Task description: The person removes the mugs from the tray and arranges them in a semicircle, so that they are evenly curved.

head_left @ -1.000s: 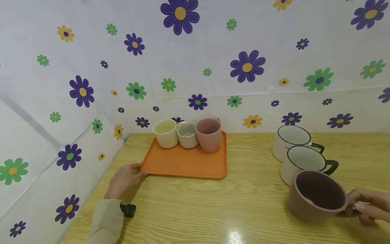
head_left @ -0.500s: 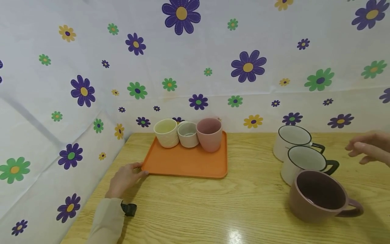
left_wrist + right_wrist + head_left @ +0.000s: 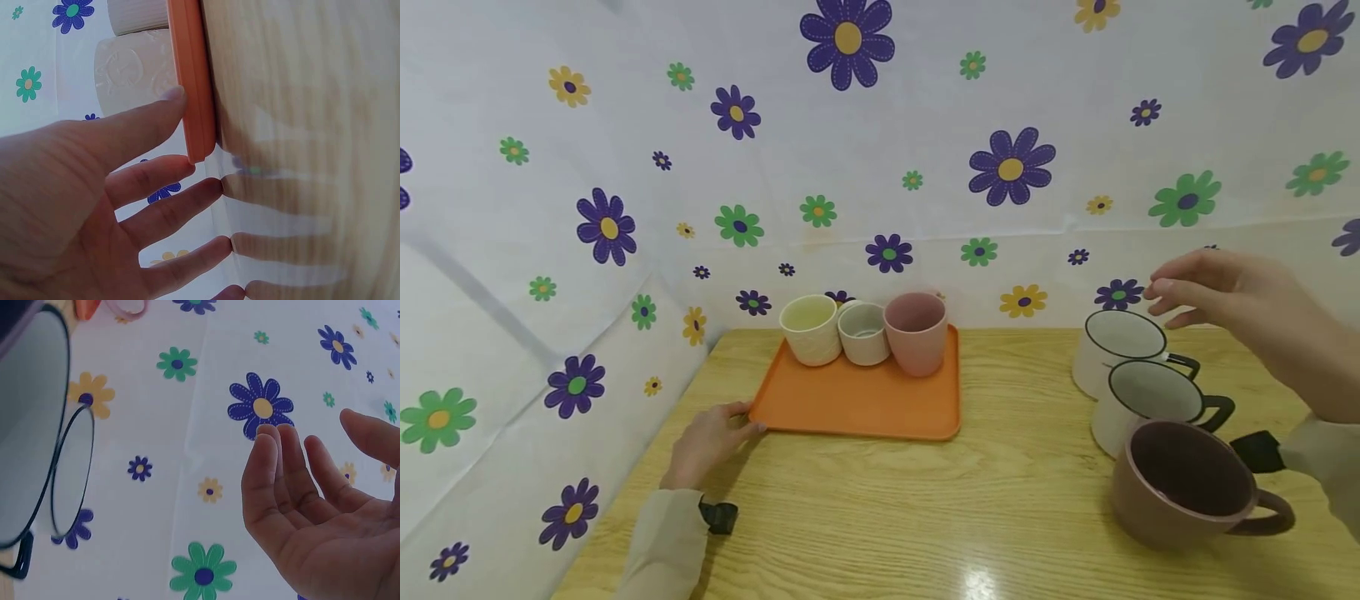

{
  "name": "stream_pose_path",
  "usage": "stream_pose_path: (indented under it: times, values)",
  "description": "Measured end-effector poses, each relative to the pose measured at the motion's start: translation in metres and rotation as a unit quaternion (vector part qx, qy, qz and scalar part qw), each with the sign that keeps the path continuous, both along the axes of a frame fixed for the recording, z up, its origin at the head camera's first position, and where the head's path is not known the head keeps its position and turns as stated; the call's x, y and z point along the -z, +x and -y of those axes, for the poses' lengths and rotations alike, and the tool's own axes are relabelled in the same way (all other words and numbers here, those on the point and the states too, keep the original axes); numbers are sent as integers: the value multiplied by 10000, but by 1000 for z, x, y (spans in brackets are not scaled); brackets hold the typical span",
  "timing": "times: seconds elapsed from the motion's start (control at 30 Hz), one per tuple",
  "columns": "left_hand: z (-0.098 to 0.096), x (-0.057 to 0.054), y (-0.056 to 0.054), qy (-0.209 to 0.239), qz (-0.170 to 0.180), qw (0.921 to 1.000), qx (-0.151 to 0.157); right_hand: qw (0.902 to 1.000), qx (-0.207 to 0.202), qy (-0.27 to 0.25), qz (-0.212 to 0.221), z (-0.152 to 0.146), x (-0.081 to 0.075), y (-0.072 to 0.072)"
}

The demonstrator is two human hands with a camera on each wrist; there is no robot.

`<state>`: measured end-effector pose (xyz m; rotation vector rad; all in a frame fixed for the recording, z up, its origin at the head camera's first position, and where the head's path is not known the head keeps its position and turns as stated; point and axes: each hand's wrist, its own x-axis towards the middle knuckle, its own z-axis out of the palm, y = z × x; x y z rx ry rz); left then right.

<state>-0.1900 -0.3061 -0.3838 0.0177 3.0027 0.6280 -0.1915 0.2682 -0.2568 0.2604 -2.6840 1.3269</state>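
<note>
On my head view, the right hand (image 3: pixel 1232 292) has changed most: a second ago it held the purple mug (image 3: pixel 1161 525) by its handle, and now it has let go and come across to the far right, by the far white mug (image 3: pixel 1122 337). The purple mug stays where it was, upright on the table (image 3: pixel 925 517), nearest me in the right-hand row, with the near white mug (image 3: pixel 1153 392) just beyond it. I take that to mean the purple mug is done with for now and the right hand is free. The left hand (image 3: pixel 711 437) has not shifted from the near left corner of the orange tray (image 3: pixel 850 404), where a cream cup (image 3: pixel 811 333), a small grey cup (image 3: pixel 863 333) and a pink cup (image 3: pixel 917 342) line the far side, as before.

On my left wrist view, thumb and forefinger touch that corner, fairly straight rather than wrapped round it; I read it as steadying.

On my right wrist view, that hand holds nothing: fingers loosely bent, thumb well apart, white mug rims clear of it.
</note>
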Motion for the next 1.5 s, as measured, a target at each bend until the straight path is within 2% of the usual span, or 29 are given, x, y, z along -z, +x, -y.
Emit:
stream_pose_path:
  times: [0.3, 0.5, 0.67, 0.83, 1.03, 1.13, 1.27, 1.37, 1.5]
  values:
    - [-2, -1, 0, -18, 43, 10000, -14, 9967, -491, -480, 422, 35, -16, -17]
    - [-3, 0, 0, -25, 11, 10000, 9, 9938, -741, -693, 453, 61, -20, -26]
    - [-1, 1, 0, 23, 37, 10000, -2, 9901, -951, -886, 524, 85, -19, -35]
    - [0, 2, -1, 13, 25, 10000, -18, 9839, -1023, -1231, 791, 107, -17, -39]
    - [-1, 1, -2, -18, 83, 9999, -117, 9778, -1185, -1445, 945, 130, -10, -47]
    - [-1, 1, -2, -3, 114, 9999, -108, 9765, -1163, -1503, 1020, 139, -5, -51]
    - [0, 1, -2, 3, 131, 9999, -61, 9724, -886, -1654, 1390, 150, 3, -59]
    - [-1, 1, -2, 7, 133, 9999, -58, 9663, -694, -1826, 1678, 158, 7, -65]
    - [-2, 0, -2, -13, 102, 9999, -39, 9567, -516, -2194, 1841, 168, 16, -74]
